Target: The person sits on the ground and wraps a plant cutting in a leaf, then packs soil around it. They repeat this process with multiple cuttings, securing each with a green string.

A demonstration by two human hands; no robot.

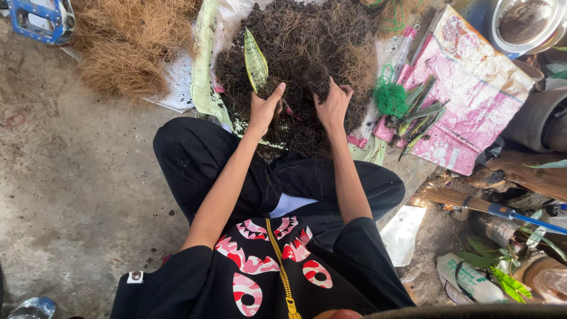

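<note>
Gripping the pale green variegated leaf cutting (256,61) at its base, my left hand (263,109) stands it upright; my right hand (333,106) clenches dark fibrous soil mix (307,47) beside it. Packing looks barely begun.

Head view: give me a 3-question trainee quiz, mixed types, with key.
1. True or false: the left hand holds a pointed green leaf cutting upright at the dark soil-and-fibre heap.
2. Where is the right hand? A) on the broom B) dug into the heap C) on the metal bowl
3. Fill in: the bundle of green netting lies to the heap's ___ in the picture.

Key: 1 true; 2 B; 3 right
</note>
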